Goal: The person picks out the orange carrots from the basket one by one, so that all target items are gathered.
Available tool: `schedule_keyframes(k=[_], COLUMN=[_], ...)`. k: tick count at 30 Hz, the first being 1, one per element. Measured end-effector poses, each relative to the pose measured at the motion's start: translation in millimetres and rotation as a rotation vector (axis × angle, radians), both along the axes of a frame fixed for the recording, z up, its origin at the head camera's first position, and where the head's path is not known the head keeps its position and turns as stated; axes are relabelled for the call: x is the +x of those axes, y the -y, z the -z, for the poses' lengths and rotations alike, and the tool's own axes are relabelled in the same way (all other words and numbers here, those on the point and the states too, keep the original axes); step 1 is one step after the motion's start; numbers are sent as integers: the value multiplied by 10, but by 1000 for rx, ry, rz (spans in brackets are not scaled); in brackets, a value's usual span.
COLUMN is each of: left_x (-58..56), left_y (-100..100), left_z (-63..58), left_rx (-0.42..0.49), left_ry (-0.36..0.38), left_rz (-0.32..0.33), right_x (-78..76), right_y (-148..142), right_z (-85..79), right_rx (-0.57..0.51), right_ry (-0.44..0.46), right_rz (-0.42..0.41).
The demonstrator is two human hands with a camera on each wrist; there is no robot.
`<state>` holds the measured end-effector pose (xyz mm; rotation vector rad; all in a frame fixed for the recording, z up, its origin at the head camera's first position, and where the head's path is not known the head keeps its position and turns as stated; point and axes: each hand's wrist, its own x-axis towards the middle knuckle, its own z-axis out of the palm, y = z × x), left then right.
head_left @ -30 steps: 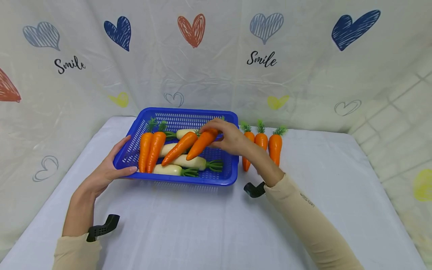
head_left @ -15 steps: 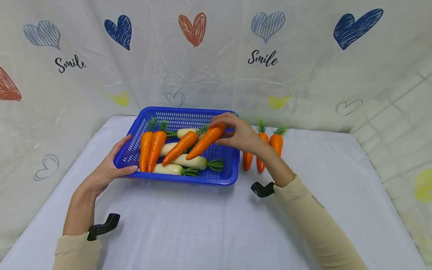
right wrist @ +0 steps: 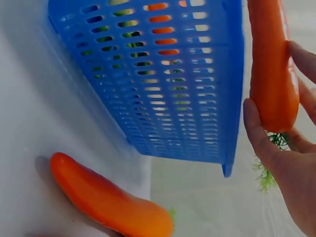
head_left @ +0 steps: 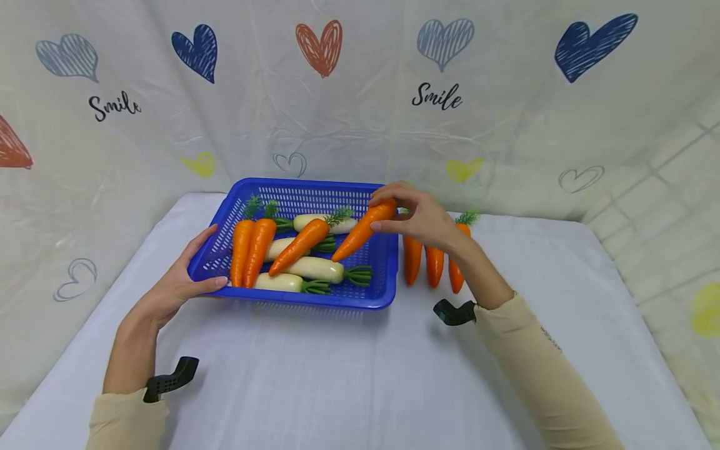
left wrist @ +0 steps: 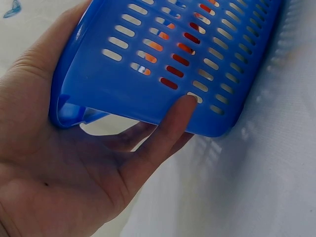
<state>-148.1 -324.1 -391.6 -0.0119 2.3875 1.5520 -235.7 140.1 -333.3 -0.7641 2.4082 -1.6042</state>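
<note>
My right hand (head_left: 419, 215) pinches the thick top end of an orange carrot (head_left: 362, 231) over the right side of a blue slotted basket (head_left: 315, 301). The carrot's tip slants down to the left; in the right wrist view, fingers and thumb close round the carrot (right wrist: 270, 64), its leafy top partly behind the hand. My left hand (head_left: 174, 290) grips the basket's left end, thumb on the rim, other fingers against the outer wall (left wrist: 94, 84). Inside lie two carrots side by side (head_left: 260, 253), another carrot (head_left: 300, 247) slanting over white radishes (head_left: 315, 269) with green stems.
Right of the basket, three carrots (head_left: 434, 269) lie on the white-covered table (head_left: 315, 375), partly hidden by the right hand and forearm. A pale curtain (head_left: 360, 119) printed with hearts hangs behind the table.
My right hand has moved right with the carrot, from over the middle radishes toward the basket's right rim. The left hand and the basket have stayed in place.
</note>
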Motion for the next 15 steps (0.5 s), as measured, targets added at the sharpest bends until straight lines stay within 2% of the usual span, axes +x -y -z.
schedule_keyframes(k=[9,15], left_x=[4,8], left_y=[29,40], left_z=[-38,-18], left_rx=[-30,-26], left_ry=[7,16], left_rz=[10,19], right_x=[8,18], right_y=[-176,-278], right_z=[-29,-19], right_rx=[-22,-39], right_ry=[-14,-50], right_rz=[46,62])
